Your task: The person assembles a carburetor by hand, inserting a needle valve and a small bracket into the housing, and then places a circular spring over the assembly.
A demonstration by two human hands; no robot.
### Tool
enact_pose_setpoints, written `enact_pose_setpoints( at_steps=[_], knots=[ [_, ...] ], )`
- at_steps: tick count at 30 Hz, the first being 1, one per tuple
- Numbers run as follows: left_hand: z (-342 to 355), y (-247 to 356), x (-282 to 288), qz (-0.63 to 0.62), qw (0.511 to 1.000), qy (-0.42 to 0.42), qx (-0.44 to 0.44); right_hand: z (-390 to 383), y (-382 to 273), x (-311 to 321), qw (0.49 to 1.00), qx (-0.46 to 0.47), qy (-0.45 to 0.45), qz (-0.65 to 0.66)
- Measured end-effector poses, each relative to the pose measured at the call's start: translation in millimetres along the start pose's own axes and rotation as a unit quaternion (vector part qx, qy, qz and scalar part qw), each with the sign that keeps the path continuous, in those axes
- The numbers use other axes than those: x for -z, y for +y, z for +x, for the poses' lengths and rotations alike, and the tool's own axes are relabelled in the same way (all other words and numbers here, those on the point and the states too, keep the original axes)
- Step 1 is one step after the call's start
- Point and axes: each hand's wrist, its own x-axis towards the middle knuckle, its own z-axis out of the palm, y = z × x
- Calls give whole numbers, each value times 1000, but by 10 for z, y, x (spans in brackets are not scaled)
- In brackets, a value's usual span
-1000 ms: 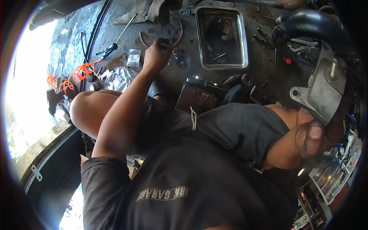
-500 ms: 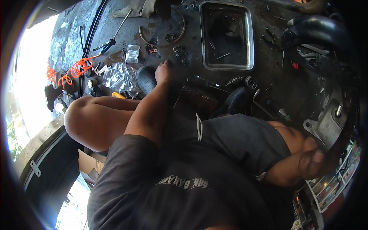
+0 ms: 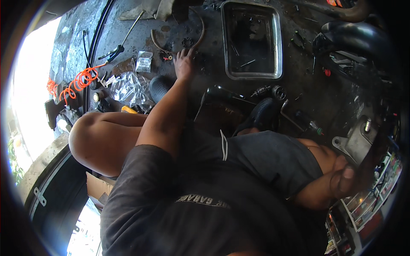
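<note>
My left hand point(image 3: 183, 64) is stretched over the dark floor, fingers apart and pointing at small hardware point(image 3: 166, 57) and a dark ring-shaped part point(image 3: 186, 42) inside a curved hose point(image 3: 199, 36). Whether its fingertips touch anything I cannot tell. A small clear packet point(image 3: 144, 61) lies to its left. At the lower right, my right hand point(image 3: 344, 179) grips a grey metal bracket point(image 3: 354, 141) with an upright bolt point(image 3: 367, 125) on it, held beside my thigh.
A metal tray point(image 3: 278, 51) holds thin pieces. Around it lie a black curved part point(image 3: 350, 32), pliers point(image 3: 297, 40), screwdrivers point(image 3: 218, 91) and a cylindrical part point(image 3: 277, 93). An orange coiled hose point(image 3: 85, 79), crumpled plastic point(image 3: 128, 89) and a bright opening point(image 3: 32, 85) are at left.
My left hand first drew back from the hose, then reached forward again with its fingers spreading. My right hand and the bracket have moved lower.
</note>
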Motion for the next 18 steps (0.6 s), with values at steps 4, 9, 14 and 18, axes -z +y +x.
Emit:
enact_pose_setpoints(
  at_steps=[4,9,14,18],
  knots=[
    [133,-30,-65,42,997,-40,-50,141,-3,-2,992,21,-90,-86],
    [166,-26,-57,51,995,-63,-66,131,46,-5,979,64,-128,-144],
    [184,-275,-132,-104,992,49,57,100,-59,-243,997,14,-63,-47],
    [-159,-545,-73,-54,996,35,57,100,-11,-189,998,6,-67,6]
  ],
)
